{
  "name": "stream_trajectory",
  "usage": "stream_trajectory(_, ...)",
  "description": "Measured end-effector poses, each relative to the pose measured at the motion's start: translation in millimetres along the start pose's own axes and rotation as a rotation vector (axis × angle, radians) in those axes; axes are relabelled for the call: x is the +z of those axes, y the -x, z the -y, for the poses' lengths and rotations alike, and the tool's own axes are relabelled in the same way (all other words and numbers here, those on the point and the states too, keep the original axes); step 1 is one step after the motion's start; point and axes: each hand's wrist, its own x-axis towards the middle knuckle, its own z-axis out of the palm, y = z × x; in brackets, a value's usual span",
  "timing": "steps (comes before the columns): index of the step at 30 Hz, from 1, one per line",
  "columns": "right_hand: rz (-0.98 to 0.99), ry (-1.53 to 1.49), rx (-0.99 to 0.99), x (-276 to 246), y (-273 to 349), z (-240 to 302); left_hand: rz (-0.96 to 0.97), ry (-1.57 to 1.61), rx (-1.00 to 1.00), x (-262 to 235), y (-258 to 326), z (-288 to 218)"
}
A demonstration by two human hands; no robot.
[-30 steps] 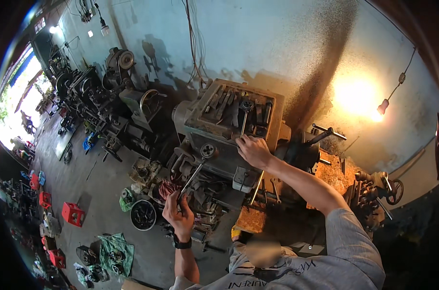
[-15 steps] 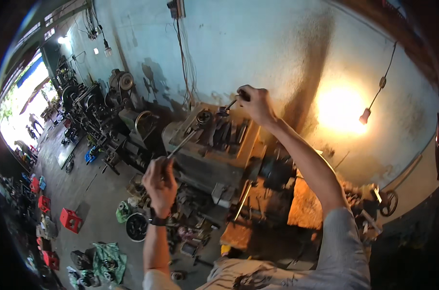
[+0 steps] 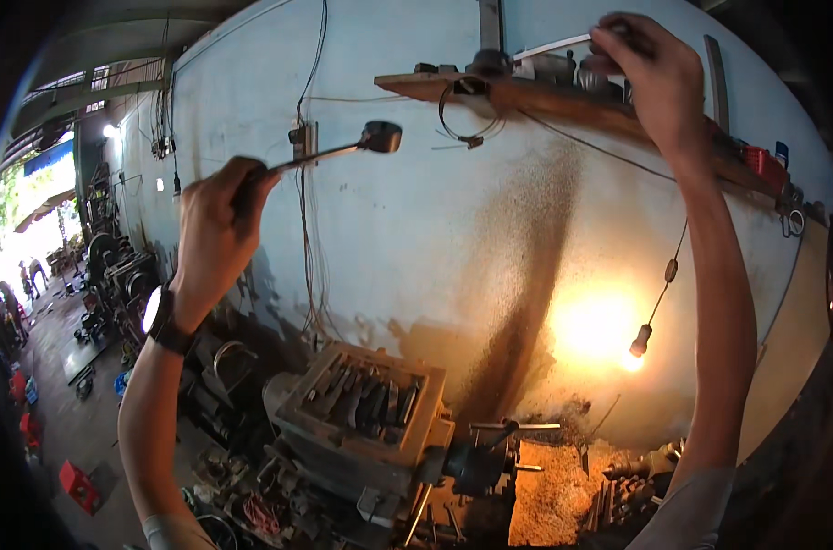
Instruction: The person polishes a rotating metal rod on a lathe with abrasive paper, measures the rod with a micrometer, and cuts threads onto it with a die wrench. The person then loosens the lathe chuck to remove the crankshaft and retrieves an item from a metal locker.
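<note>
My left hand (image 3: 222, 206) is raised at the left, fingers wrapped round a tool with a metal rod and a dark round head (image 3: 380, 137). The head hangs in front of the wall, apart from the shelf. High at the right, my right hand (image 3: 650, 69) grips a pale metal bar (image 3: 552, 47) just above the wooden shelf (image 3: 535, 99). The bar reaches left toward a dark round piece (image 3: 488, 63) at the shelf; whether the two are joined I cannot tell. Small jars and parts stand on the shelf behind my right hand.
Below stands a machine topped by a wooden-framed tray (image 3: 423, 371) of dark bars. A lit bulb (image 3: 640, 341) hangs by the wall. A red bin (image 3: 765, 167) sits at the shelf's right end. More machines line the left wall; a red crate (image 3: 79, 486) is on the floor.
Both hands have risen with their tools, from over the machine's tray to shelf height. The view has tilted up, bringing the shelf into sight.
</note>
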Motion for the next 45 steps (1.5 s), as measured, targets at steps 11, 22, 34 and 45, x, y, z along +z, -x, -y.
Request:
stream_trajectory(11, -0.046, 0.474, -0.266, 152, -85, -138, -0.092, 0.179, 0.03, 53, -39, 56)
stream_trajectory(22, 0.219, 0.652, -0.143, 169, -67, -167, -0.07, 0.189, 0.093, 72, -33, 48)
stream_trajectory(34, 0.44, 0.244, -0.346, 94, 96, 9, 0.047, 0.381, 0.058, 104, -23, -56)
stream_trajectory(45, 0.598, 0.031, 0.429, 36, 75, -32, 0.108, 0.343, 0.219, 115, -24, -127)
